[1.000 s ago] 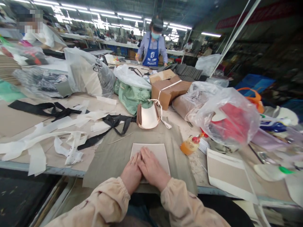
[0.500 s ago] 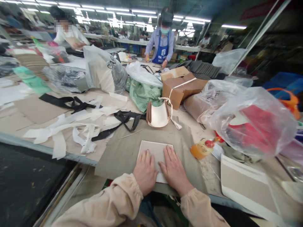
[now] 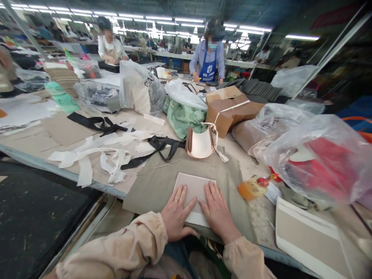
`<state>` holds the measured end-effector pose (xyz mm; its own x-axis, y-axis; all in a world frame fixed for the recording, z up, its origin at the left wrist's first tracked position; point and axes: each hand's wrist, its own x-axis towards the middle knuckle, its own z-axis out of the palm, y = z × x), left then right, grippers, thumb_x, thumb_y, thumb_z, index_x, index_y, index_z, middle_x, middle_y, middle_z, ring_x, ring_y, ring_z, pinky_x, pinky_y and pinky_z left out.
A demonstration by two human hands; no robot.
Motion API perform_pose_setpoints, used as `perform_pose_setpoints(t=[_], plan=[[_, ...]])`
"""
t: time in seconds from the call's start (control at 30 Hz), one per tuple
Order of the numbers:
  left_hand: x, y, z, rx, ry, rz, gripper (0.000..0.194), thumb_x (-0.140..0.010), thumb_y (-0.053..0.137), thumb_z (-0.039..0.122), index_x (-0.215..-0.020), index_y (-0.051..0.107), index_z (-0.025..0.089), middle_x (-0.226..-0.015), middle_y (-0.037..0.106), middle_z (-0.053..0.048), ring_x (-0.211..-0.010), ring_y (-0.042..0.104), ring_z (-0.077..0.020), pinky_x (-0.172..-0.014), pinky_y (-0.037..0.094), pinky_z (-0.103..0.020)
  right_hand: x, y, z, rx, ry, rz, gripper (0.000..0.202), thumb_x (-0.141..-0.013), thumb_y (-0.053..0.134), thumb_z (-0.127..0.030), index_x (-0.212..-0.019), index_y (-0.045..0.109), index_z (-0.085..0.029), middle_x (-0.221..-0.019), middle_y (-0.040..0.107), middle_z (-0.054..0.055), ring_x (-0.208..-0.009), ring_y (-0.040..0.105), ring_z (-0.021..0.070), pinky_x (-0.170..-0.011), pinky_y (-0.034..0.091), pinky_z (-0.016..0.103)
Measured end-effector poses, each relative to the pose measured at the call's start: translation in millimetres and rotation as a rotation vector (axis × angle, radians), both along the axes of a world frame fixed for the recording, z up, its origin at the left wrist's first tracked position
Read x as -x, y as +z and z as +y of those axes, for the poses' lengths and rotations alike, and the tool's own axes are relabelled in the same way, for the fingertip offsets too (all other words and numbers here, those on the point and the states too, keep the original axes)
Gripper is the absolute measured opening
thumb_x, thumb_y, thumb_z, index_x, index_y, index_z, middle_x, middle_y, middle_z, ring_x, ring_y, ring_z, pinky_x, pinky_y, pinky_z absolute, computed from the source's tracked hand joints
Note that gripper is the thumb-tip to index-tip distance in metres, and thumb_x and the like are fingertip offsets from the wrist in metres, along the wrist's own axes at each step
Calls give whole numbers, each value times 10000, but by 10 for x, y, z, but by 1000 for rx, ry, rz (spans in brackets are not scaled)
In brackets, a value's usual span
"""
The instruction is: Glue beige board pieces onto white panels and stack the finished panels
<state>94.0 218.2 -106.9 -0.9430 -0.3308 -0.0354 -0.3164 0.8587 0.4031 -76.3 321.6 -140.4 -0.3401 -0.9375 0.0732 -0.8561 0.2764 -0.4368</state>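
An orange glue bottle [image 3: 249, 188] and bulging plastic bag [image 3: 325, 159] crowd the right; curved panels [image 3: 201, 142] block the way ahead, bare grey-green cloth [image 3: 157, 174] between.

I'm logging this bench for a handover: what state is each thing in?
Left hand: open, fingers on pale panel
Right hand: open, likewise
Pale panel: lying flat
Gray-green cloth: spread beneath panel
White strips: loose, jumbled
Black strips: tangled
Orange bottle: on its side
Curved stack: bent U-shaped

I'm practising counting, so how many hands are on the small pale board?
2: the left hand on the left side of the board, the right hand on its right.
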Motion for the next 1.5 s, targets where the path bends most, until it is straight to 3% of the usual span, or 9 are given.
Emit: perform_pose_setpoints(t=[0.1,0.2,0.27,0.43,0.57,0.67,0.8,1.0,1.5], plan=[[-6,-20,-28,32,-33,-13,971,-595,635,664,-1396,314,220,-1499,-19,-200,-1344,-22,-439,-1050,80,-597,85,139,200,223,-193,-210,487,-910,382,-355,-1330,370,-111,-1343,419,155,-1242,383,221,-1036,334,391],[-12,-17,-59,50,-75,-5,924,-592,658,645,-1385,315,317,-1508,-62,-155,-1339,-6,-453,-1042,109,-604,240,327,468,513,-703,-268,468,-884,438,-405,-1265,393,-138,-1206,485,147,-1052,521,203,-926,435,341],[-13,-4,-68,65,-86,-3,913,-572,676,644,-1368,335,357,-1511,-64,-136,-1335,14,-464,-1039,123,-605,396,386,588,601,-918,-261,616,-816,534,-457,-1296,331,-129,-1222,431,165,-1062,501,224,-898,449,346],[-5,14,-63,127,-87,-40,920,-575,668,657,-1373,311,372,-1510,-69,-138,-1329,51,-474,-1029,143,-613,767,154,523,531,-946,-330,1039,-600,710,-524,-1384,176,-102,-1289,383,194,-1175,419,307,-952,385,459],[-14,-1,-47,135,-88,-55,950,-562,697,631,-1379,295,362,-1509,-57,-148,-1326,59,-478,-1024,149,-612,839,-17,364,320,-963,-245,1018,-593,716,-538,-1381,236,-106,-1177,507,201,-1038,520,355,-870,414,505],[-19,-10,-29,125,-59,-47,931,-561,684,648,-1367,320,355,-1507,-44,-155,-1325,52,-480,-1025,134,-607,821,51,342,352,-852,-110,846,-664,654,-531,-1335,347,-115,-1144,529,184,-1019,522,351,-844,419,495],[-20,-3,-15,124,-40,-48,897,-583,662,651,-1360,327,352,-1505,-20,-161,-1326,60,-472,-1029,115,-597,702,361,369,404,-565,85,823,-681,630,-505,-1347,337,-119,-1166,506,172,-1035,508,327,-855,423,472],[-37,-2,-29,112,-50,-21,839,-634,671,546,-1364,313,341,-1496,32,-171,-1328,88,-458,-1028,116,-597,328,794,249,221,-56,155,455,-721,566,-302,-1160,486,-211,-1070,500,88,-992,511,248,-851,458,401],[-53,-26,-45,155,-89,-14,865,-656,649,560,-1393,274,306,-1382,287,-194,-1296,209,-441,-1013,159,-608,100,920,-67,87,125,251,443,-812,509,-187,-1252,461,-218,-989,522,95,-870,544,232,-732,505,373]])
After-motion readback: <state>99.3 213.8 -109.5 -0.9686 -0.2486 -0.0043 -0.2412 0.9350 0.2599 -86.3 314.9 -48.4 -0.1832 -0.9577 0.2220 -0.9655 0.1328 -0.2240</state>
